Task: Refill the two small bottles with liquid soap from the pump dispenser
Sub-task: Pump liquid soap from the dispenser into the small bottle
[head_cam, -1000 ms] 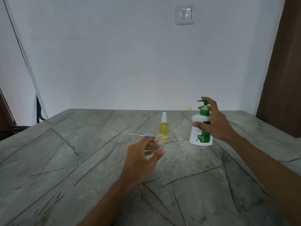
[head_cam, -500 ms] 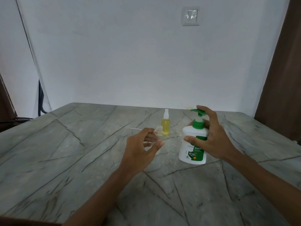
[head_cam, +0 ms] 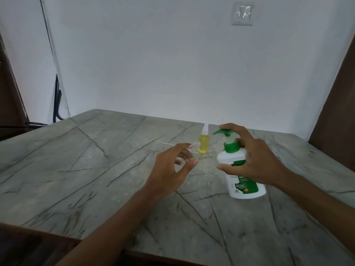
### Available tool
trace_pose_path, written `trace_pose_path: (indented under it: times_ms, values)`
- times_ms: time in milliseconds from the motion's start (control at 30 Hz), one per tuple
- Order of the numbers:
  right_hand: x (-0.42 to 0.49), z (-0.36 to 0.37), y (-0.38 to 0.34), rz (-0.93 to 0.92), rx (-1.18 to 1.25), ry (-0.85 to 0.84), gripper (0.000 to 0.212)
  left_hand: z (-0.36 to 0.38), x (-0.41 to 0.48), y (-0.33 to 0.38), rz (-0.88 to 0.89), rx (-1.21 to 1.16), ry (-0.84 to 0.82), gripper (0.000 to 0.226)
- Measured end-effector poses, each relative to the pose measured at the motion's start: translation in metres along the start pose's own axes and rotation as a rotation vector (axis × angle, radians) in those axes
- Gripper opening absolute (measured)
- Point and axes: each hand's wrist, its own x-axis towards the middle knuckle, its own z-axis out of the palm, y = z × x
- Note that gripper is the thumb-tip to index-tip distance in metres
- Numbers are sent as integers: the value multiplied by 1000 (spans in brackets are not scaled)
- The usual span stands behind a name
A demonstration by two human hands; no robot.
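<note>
Two grips: left hand (head_cam: 169,167) closed round clear bottle (head_cam: 195,150), right hand (head_cam: 257,160) round pump dispenser (head_cam: 245,188).

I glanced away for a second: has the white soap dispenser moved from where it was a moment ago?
Yes. The pump dispenser, gripped by the right hand, has come toward the person: it is now well nearer than the yellow spray bottle.

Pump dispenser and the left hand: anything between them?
Head view: bare tabletop between the pump dispenser and the left hand holding the clear bottle; the yellow bottle stands just behind that gap.
</note>
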Motion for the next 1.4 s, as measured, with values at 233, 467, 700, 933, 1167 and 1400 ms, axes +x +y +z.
trace_pose_path:
  times_ms: [233,467,700,933,1167,1400]
  values:
    - [11,0,-13,-37,-132,-188,85,1,0,0,33,29,18,41]
    - [13,8,-18,-55,-90,-198,91,0,0,2,80,53,17,45]
    - [15,16,-17,-3,-32,-149,93,0,0,-2,73,76,28,45]
    - [17,20,-19,-21,3,-73,79,-1,-1,-3,60,88,31,42]
    - [17,22,-21,29,12,-54,72,2,-2,-6,61,123,-5,43]
    - [15,22,-22,-17,-11,-50,75,2,-2,-5,78,125,10,42]
